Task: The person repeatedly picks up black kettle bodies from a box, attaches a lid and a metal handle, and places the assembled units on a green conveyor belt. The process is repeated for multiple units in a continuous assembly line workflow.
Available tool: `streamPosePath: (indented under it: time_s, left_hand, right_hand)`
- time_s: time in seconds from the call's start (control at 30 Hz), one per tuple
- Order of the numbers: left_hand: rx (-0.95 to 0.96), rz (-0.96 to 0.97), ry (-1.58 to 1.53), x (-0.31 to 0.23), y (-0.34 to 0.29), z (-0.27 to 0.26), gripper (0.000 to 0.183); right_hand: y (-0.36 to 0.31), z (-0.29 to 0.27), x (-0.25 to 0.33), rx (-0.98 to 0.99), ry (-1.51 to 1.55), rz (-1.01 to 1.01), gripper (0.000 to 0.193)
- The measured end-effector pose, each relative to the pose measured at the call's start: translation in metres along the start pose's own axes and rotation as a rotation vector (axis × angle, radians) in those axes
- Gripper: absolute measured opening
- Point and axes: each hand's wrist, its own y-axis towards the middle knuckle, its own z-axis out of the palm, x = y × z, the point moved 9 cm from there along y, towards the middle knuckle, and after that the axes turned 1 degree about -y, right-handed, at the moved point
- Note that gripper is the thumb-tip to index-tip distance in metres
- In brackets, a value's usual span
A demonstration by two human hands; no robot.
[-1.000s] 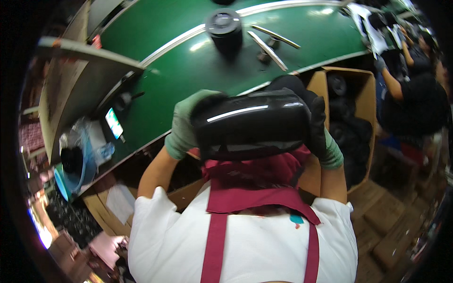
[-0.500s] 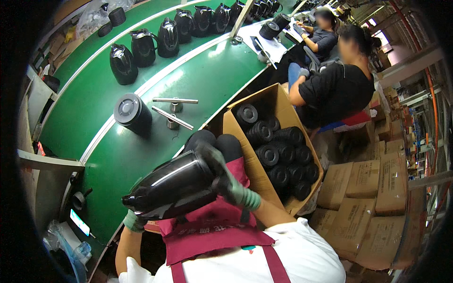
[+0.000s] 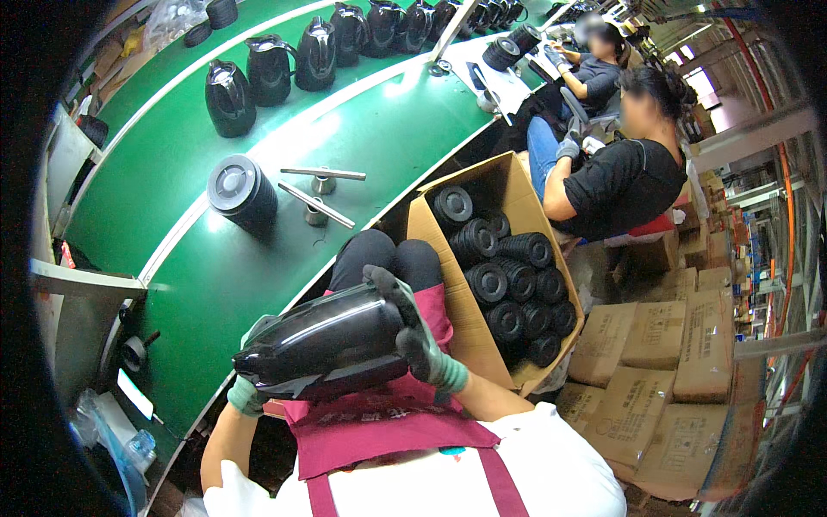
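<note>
A glossy black jug (image 3: 323, 340) lies on its side above my lap, its spout end to the left and its base to the right. My left hand (image 3: 246, 395), in a grey-green glove, grips the spout end from behind and below; most of its fingers are hidden by the jug. Around the base end curls my gloved right hand (image 3: 415, 332), palm and fingers pressed on the bottom. On the green table ahead stands a stack of black round discs (image 3: 243, 194). Beside it are two T-shaped metal tools (image 3: 322, 179) with steel sockets.
An open cardboard box (image 3: 461, 323) of stacked black discs (image 3: 521, 280) stands right of my legs. Black jugs (image 3: 230, 99) line the far side of the table (image 3: 172, 345). Two people (image 3: 616, 172) sit at right; closed cartons (image 3: 633, 401) are piled behind.
The jug has turned slightly toward level, and my right hand, blurred before, now rests steadily on its base. The nearer person's hands have come up together.
</note>
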Motion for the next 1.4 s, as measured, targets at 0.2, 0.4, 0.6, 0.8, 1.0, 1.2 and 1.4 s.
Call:
streamPosePath:
  time_s: [0.2, 0.4, 0.6, 0.8, 1.0, 1.2, 1.4]
  left_hand:
    - [0.285, 0.682, 0.964, -0.169, -0.006, 0.112, 0.034]
    - [0.035, -0.200, -0.262, -0.013, 0.004, 0.034, 0.032]
    - [0.119, 0.568, 0.717, -0.159, -0.007, 0.092, 0.027]
    - [-0.020, 0.103, 0.320, -0.099, 0.011, 0.054, 0.038]
    - [0.144, 0.077, 0.177, -0.042, 0.016, 0.057, 0.038]
    - [0.140, 0.150, 0.237, 0.004, 0.033, 0.007, 0.045]
    - [0.127, 0.204, 0.514, -0.102, 0.018, 0.065, 0.063]
  right_hand:
    - [-0.033, 0.004, -0.091, 0.005, 0.939, 0.849, 0.060]
    - [-0.005, -0.009, 0.010, 0.006, -0.178, -0.044, 0.069]
    - [-0.009, -0.020, -0.050, -0.050, 0.138, 0.260, 0.057]
    - [0.002, -0.029, -0.026, 0.093, -0.139, 0.203, 0.053]
    - [-0.006, -0.028, 0.018, -0.025, -0.126, 0.019, 0.077]
    - [-0.018, -0.023, -0.004, -0.204, 0.030, 0.049, 0.073]
    - [-0.017, -0.030, -0.027, -0.270, 0.192, 0.233, 0.069]
